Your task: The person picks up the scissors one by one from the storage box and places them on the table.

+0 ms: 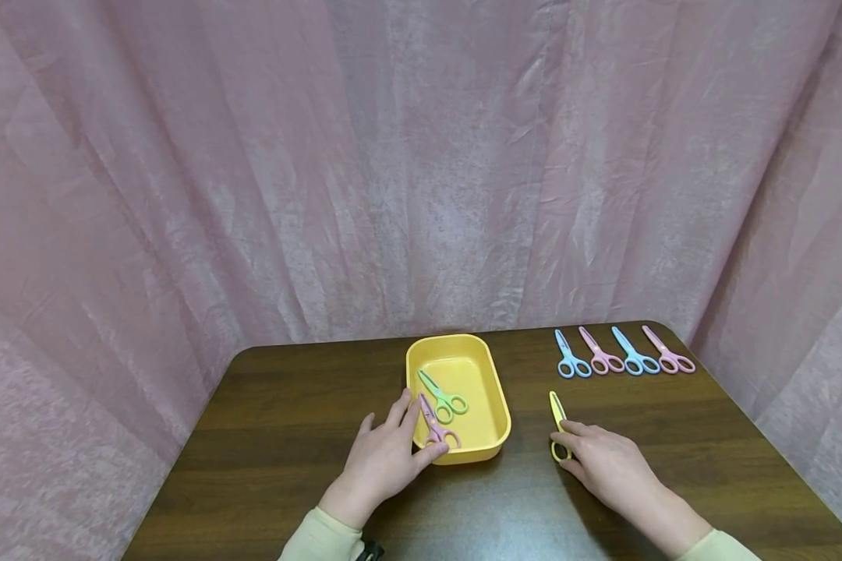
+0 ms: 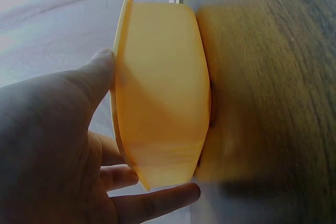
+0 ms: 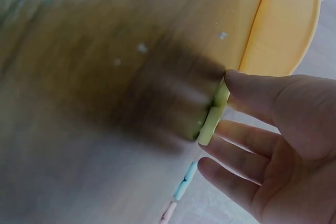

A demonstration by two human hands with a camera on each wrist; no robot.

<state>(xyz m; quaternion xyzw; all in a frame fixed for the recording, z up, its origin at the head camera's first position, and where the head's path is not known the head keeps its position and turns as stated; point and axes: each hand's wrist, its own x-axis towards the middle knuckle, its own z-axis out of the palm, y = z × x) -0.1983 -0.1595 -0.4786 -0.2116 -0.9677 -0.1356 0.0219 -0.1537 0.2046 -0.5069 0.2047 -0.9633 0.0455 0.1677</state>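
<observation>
In the head view, my left hand (image 1: 384, 461) holds the near left corner of a yellow tray (image 1: 497, 389), thumb on the near rim and fingers along the left side. Inside the tray lie green scissors (image 1: 438, 394) and purple scissors (image 1: 429, 414), the purple pair partly hidden by the thumb. To the right of the tray, my right hand (image 1: 606, 461) pinches yellow scissors (image 1: 557, 408) by the handles, blades pointing away from me. The right wrist view shows these yellow scissors (image 3: 211, 124) low over or on the table, between thumb and fingers.
At the table's far right is a row of blue scissors (image 1: 565, 352), pink scissors (image 1: 596, 351), more blue scissors (image 1: 629, 351) and more pink scissors (image 1: 661, 348). A pink curtain (image 1: 421, 171) hangs behind the dark wooden table (image 1: 281, 421).
</observation>
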